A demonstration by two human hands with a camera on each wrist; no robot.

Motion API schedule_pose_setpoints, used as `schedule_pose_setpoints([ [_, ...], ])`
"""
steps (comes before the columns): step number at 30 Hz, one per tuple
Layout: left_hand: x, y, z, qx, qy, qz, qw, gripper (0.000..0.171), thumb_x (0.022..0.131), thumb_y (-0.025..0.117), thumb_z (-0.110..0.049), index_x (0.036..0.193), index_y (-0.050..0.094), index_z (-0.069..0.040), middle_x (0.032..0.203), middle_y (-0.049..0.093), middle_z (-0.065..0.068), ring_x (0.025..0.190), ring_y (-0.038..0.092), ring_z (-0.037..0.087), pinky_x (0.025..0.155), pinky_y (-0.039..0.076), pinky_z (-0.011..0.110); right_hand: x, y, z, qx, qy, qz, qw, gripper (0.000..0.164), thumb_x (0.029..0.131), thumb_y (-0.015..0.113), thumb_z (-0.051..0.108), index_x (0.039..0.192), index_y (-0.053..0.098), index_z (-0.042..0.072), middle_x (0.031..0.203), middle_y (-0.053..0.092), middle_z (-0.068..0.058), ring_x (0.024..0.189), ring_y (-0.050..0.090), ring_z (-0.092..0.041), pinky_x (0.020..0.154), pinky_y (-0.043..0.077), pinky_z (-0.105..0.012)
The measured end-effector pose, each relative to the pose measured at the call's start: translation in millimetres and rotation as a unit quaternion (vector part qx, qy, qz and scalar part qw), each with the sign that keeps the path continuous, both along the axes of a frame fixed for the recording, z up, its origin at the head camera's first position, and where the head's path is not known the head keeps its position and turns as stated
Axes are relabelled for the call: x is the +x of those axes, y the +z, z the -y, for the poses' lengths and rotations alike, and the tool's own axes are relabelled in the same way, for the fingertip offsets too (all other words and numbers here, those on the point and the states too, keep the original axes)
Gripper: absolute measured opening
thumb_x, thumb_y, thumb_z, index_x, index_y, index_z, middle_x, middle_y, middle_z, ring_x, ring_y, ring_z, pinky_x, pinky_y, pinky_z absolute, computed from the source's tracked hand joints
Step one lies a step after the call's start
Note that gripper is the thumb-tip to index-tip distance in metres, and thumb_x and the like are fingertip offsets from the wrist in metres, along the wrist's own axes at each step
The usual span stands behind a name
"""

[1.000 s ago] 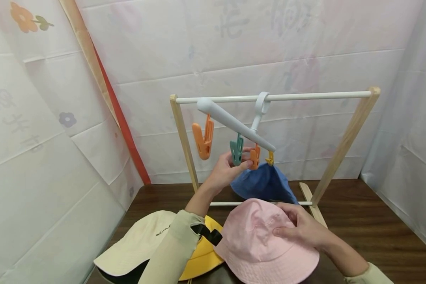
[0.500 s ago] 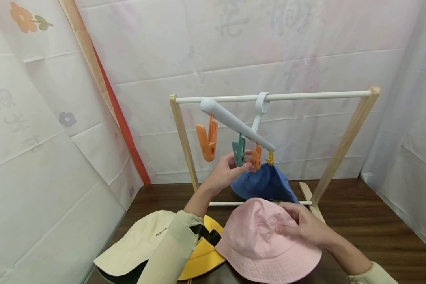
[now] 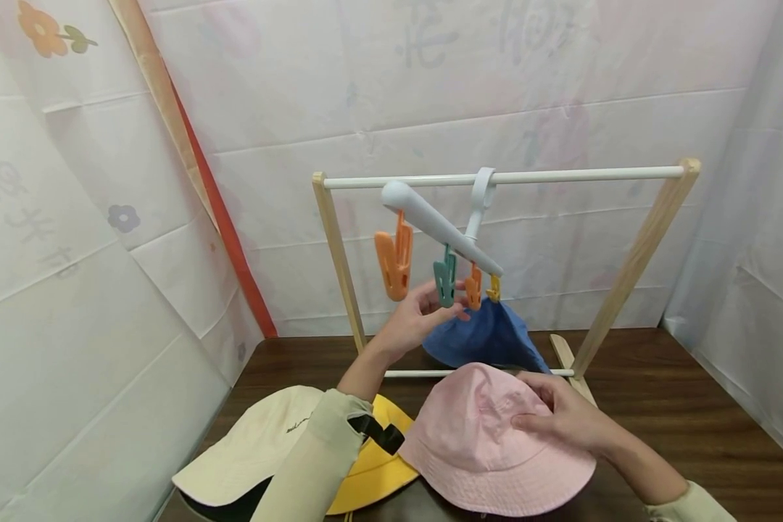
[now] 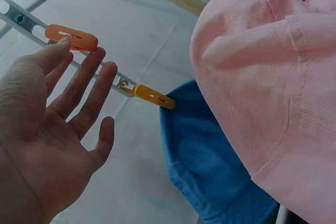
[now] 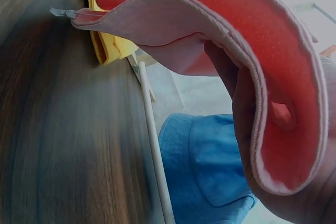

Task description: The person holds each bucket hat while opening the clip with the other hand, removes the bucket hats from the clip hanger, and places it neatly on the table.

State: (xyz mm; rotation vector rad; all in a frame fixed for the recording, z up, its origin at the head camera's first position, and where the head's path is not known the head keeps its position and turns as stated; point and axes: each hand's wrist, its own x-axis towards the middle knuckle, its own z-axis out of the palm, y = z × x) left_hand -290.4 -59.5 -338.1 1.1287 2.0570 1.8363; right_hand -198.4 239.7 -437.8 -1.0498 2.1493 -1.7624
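Observation:
My left hand (image 3: 414, 319) is raised behind a green clip (image 3: 445, 279), its fingers mostly straight. In the left wrist view its thumb and fingertips are right at a small orange clip (image 4: 73, 37). My right hand (image 3: 564, 417) grips a pink bucket hat (image 3: 476, 435), thumb on the outside and fingers at the far side. The right wrist view shows the hat's coral-red lining (image 5: 294, 145). A grey-white hanger (image 3: 440, 228) hangs from the rack's top bar. Its yellow clip (image 3: 494, 288) holds a blue hat (image 3: 486, 333); a large orange clip (image 3: 394, 261) dangles at the near end.
The wooden rack (image 3: 639, 268) with white bars stands on the dark brown table (image 3: 705, 413). A cream cap (image 3: 261, 442) and a yellow hat (image 3: 381, 464) lie at the front left, partly behind my left sleeve. White sheeting (image 3: 235, 109) encloses the back and sides.
The hanger's near end has swung to the right, and its clips have shifted with it. The pink hat and my right hand have moved slightly right.

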Motion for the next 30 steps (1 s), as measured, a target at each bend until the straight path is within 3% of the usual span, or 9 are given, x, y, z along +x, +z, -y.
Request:
schedule_pose_setpoints([
  [4,0.4,-1.4,3.1,-0.013,-0.003,0.000,0.9999,0.055,0.115,0.057,-0.008,0.169,0.046,-0.004,0.156,0.064,0.032,0.130,0.077,0.035,0.128,0.048,0.064,-0.8,-0.9,-1.2,0.005,-0.002,-0.006,1.000,0.018,0.102,0.071,-0.008,0.120,0.066,-0.006,0.100,0.078,0.008,0.085,0.075,-0.002,0.070,0.064,-0.025],
  [8,0.4,-3.9,6.1,-0.010,-0.001,-0.007,0.9999,0.052,0.115,0.057,-0.005,0.166,0.049,-0.001,0.153,0.066,0.034,0.132,0.072,0.052,0.128,0.050,0.060,-2.5,-2.6,-2.5,0.013,-0.001,-0.017,1.000,0.016,0.102,0.071,-0.008,0.117,0.066,-0.004,0.099,0.077,0.008,0.084,0.073,-0.001,0.069,0.063,-0.024],
  [10,-0.2,-5.1,7.2,-0.010,0.000,-0.008,0.9999,0.048,0.114,0.057,-0.005,0.162,0.052,0.002,0.151,0.068,0.034,0.128,0.075,0.048,0.128,0.050,0.057,-3.3,-4.0,-3.4,0.018,-0.002,-0.022,1.000,0.016,0.102,0.071,-0.008,0.116,0.066,-0.003,0.098,0.076,0.009,0.083,0.073,-0.001,0.068,0.062,-0.024],
  [14,-1.0,-6.9,9.0,-0.006,0.001,-0.011,0.9999,0.041,0.114,0.059,-0.005,0.153,0.054,0.005,0.147,0.070,0.035,0.119,0.081,0.028,0.129,0.050,0.052,-4.9,-6.9,-4.9,0.027,-0.002,-0.025,0.999,0.017,0.102,0.071,-0.007,0.119,0.068,-0.003,0.099,0.076,0.008,0.084,0.073,-0.001,0.069,0.062,-0.024],
  [16,-0.5,-7.4,10.1,-0.002,0.001,-0.013,0.9999,0.041,0.114,0.059,-0.005,0.153,0.054,0.006,0.146,0.070,0.037,0.119,0.082,0.026,0.129,0.050,0.053,-5.7,-8.0,-5.4,0.028,0.000,-0.025,0.999,0.018,0.103,0.071,-0.007,0.120,0.068,-0.003,0.100,0.076,0.008,0.084,0.073,-0.001,0.069,0.063,-0.024],
  [22,3.8,-10.0,14.8,-0.001,0.008,-0.025,0.9997,0.046,0.114,0.058,-0.003,0.158,0.053,0.009,0.143,0.068,0.042,0.126,0.074,0.056,0.127,0.052,0.055,-7.7,-10.1,-6.9,0.031,-0.002,-0.031,0.999,0.018,0.103,0.071,-0.007,0.121,0.068,-0.004,0.101,0.075,0.008,0.085,0.073,0.000,0.071,0.063,-0.024],
  [24,4.9,-11.5,16.2,0.000,0.010,-0.025,0.9996,0.045,0.114,0.058,-0.004,0.157,0.054,0.009,0.144,0.069,0.040,0.124,0.074,0.060,0.124,0.055,0.052,-8.1,-10.8,-7.8,0.034,-0.005,-0.030,0.999,0.019,0.103,0.071,-0.006,0.121,0.068,-0.004,0.102,0.075,0.008,0.086,0.073,-0.001,0.072,0.063,-0.024],
  [27,6.2,-13.6,18.2,0.002,0.007,-0.023,0.9997,0.043,0.114,0.059,-0.004,0.155,0.055,0.008,0.142,0.070,0.040,0.119,0.080,0.047,0.121,0.058,0.049,-8.7,-12.2,-9.3,0.038,-0.010,-0.027,0.999,0.019,0.103,0.071,-0.006,0.122,0.068,-0.005,0.102,0.075,0.008,0.086,0.074,-0.001,0.072,0.063,-0.024],
  [30,7.5,-15.7,20.7,0.000,0.004,-0.021,0.9998,0.044,0.114,0.059,-0.006,0.156,0.056,0.007,0.142,0.071,0.040,0.113,0.083,0.023,0.119,0.059,0.046,-9.5,-13.4,-10.3,0.041,-0.014,-0.029,0.999,0.017,0.103,0.072,-0.005,0.120,0.068,-0.004,0.101,0.074,0.008,0.085,0.073,-0.001,0.072,0.063,-0.024],
])
